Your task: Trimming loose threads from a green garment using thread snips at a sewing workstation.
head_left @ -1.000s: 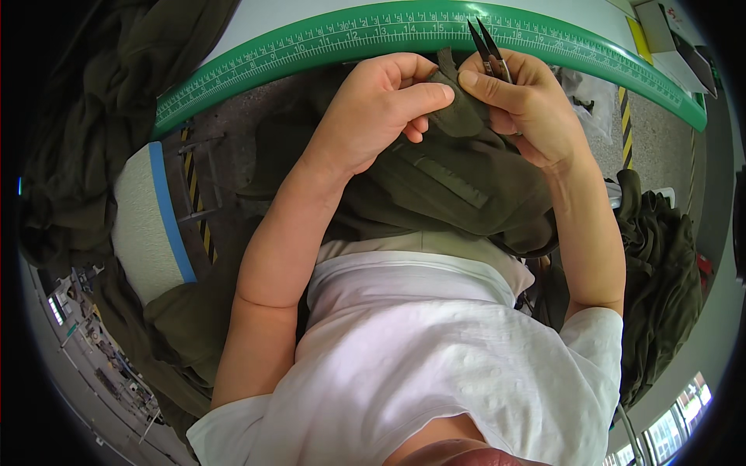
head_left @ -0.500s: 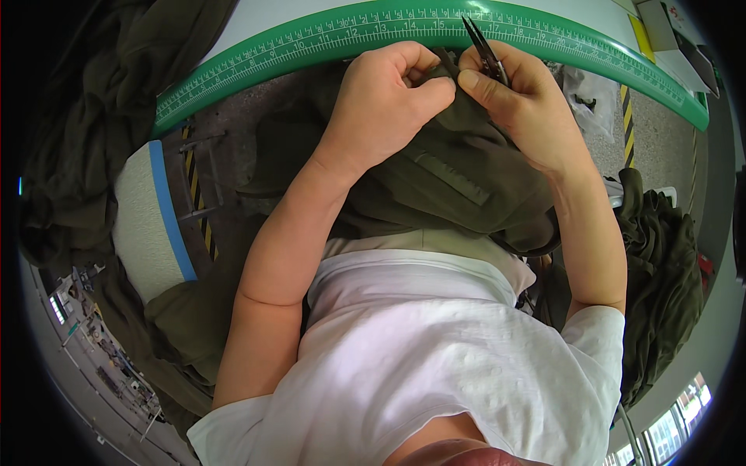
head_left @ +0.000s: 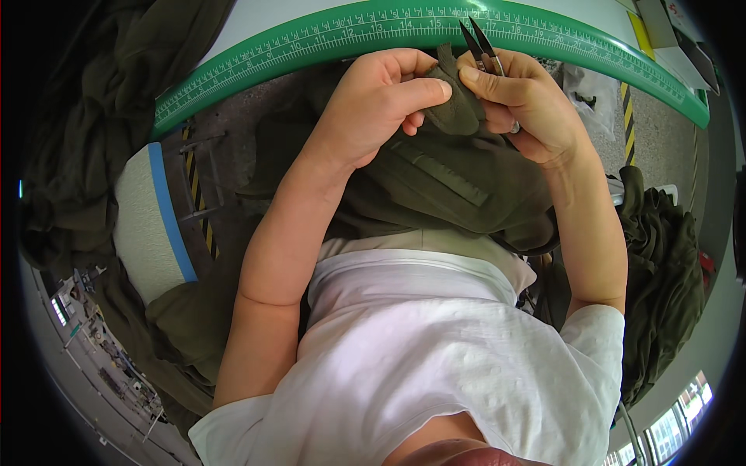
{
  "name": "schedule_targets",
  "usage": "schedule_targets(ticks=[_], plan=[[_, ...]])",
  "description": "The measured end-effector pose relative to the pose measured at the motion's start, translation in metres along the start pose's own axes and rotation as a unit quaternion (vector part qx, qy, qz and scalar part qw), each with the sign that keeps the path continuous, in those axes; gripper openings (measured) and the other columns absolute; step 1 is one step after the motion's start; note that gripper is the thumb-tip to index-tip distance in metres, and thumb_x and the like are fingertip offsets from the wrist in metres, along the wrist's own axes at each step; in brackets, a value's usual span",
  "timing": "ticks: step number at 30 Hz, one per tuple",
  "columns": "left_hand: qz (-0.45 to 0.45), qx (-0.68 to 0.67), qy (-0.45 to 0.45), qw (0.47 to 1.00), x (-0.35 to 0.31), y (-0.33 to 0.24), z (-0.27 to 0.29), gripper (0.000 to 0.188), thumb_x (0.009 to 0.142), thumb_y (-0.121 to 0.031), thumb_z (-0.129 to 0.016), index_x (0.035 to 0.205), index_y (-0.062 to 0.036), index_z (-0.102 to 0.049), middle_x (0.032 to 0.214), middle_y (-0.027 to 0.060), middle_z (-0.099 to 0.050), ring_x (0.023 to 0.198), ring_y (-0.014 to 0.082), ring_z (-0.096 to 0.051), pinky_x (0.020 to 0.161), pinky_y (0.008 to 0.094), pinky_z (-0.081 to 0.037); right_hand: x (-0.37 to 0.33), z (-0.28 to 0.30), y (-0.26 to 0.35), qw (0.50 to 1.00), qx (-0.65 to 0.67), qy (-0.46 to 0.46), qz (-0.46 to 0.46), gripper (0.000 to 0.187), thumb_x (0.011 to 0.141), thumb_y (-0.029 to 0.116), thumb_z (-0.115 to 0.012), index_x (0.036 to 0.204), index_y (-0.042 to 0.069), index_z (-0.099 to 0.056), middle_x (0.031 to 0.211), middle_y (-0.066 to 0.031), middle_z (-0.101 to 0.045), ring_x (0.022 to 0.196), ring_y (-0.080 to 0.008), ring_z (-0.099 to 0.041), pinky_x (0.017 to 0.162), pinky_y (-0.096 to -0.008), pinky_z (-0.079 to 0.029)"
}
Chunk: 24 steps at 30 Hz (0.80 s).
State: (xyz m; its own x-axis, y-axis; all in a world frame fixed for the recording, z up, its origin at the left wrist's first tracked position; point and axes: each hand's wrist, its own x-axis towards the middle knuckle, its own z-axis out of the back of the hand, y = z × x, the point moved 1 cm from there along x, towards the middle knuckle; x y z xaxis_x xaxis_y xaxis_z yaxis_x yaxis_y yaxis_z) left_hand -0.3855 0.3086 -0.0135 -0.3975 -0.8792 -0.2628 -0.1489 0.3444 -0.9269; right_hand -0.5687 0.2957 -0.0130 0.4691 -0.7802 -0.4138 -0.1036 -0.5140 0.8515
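An olive-green garment (head_left: pixel 435 182) lies over my lap, with one edge of it raised near the table. My left hand (head_left: pixel 385 101) pinches that raised edge between thumb and fingers. In my right hand (head_left: pixel 524 97) are small thread snips (head_left: pixel 482 50), their two dark blades parted and pointing away from me over the table edge. The right fingers sit close beside the lifted cloth; whether they touch it I cannot tell. A ring shows on one right finger.
A green table edge (head_left: pixel 303 48) with ruler markings curves in front of me. More olive cloth hangs at the left (head_left: pixel 66 155) and is heaped at the right (head_left: pixel 660 272). A pale, blue-edged panel (head_left: pixel 148 225) stands at the left. A clear plastic bag (head_left: pixel 588 101) lies beyond my right arm.
The snips' blades have spread apart. My left hand has turned and shifted slightly, and more of the pinched cloth now shows between the hands. The right hand has rotated a little.
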Motion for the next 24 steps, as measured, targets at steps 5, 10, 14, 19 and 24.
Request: schedule_targets(ticks=[5, 10, 14, 19, 24], plan=[[0.004, -0.018, -0.002, 1.0, -0.0008, 0.0019, 0.0014, 0.011, 0.082, -0.011, -0.063, 0.086, -0.0005, -0.064, 0.072, -0.0029, -0.058, 0.055, 0.0024, -0.048, 0.049, 0.0176, -0.039, 0.0003, -0.002, 0.0009, 1.0, -0.003, -0.006, -0.014, 0.011, 0.092, 0.017, -0.059, 0.085, 0.008, -0.056, 0.063, 0.0089, -0.04, 0.047, -0.0009, -0.025, 0.042, -0.0193, -0.017], [0.001, 0.005, -0.02, 1.0, -0.0022, 0.0014, 0.0001, 0.011, 0.082, -0.011, -0.065, 0.087, -0.0015, -0.064, 0.071, -0.0041, -0.057, 0.055, 0.0021, -0.047, 0.049, 0.017, -0.039, 0.0006, -0.0035, 0.0014, 0.999, -0.027, -0.02, -0.011, 0.012, 0.092, 0.018, -0.06, 0.085, 0.009, -0.056, 0.064, 0.0092, -0.04, 0.047, -0.0008, -0.026, 0.042, -0.0191, -0.017], [0.001, 0.022, -0.028, 0.999, -0.001, 0.0038, 0.0027, 0.011, 0.082, -0.012, -0.066, 0.088, -0.0021, -0.065, 0.071, -0.0046, -0.056, 0.055, 0.002, -0.047, 0.048, 0.0165, -0.038, 0.0026, -0.0051, -0.0012, 0.999, -0.043, -0.023, 0.003, 0.014, 0.091, 0.02, -0.06, 0.082, 0.01, -0.057, 0.059, 0.0084, -0.038, 0.047, -0.0018, -0.025, 0.042, -0.0212, -0.015], [0.008, 0.007, -0.028, 1.0, -0.0019, 0.0044, 0.001, 0.011, 0.082, -0.012, -0.065, 0.086, -0.0022, -0.064, 0.07, -0.005, -0.055, 0.054, 0.0019, -0.046, 0.049, 0.0166, -0.038, -0.0007, -0.004, 0.0032, 0.998, -0.064, -0.007, 0.0, 0.012, 0.091, 0.018, -0.062, 0.086, 0.009, -0.056, 0.067, 0.0095, -0.04, 0.051, -0.0002, -0.028, 0.044, -0.0185, -0.019], [0.017, -0.019, -0.044, 0.999, -0.0023, 0.0028, -0.0006, 0.01, 0.083, -0.012, -0.065, 0.084, -0.0024, -0.063, 0.069, -0.0049, -0.055, 0.054, 0.002, -0.046, 0.049, 0.0173, -0.039, -0.0022, -0.0072, 0.0045, 0.992, -0.116, -0.027, 0.031, 0.011, 0.09, 0.017, -0.062, 0.086, 0.009, -0.056, 0.067, 0.0098, -0.039, 0.052, -0.0003, -0.028, 0.045, -0.0182, -0.019]])
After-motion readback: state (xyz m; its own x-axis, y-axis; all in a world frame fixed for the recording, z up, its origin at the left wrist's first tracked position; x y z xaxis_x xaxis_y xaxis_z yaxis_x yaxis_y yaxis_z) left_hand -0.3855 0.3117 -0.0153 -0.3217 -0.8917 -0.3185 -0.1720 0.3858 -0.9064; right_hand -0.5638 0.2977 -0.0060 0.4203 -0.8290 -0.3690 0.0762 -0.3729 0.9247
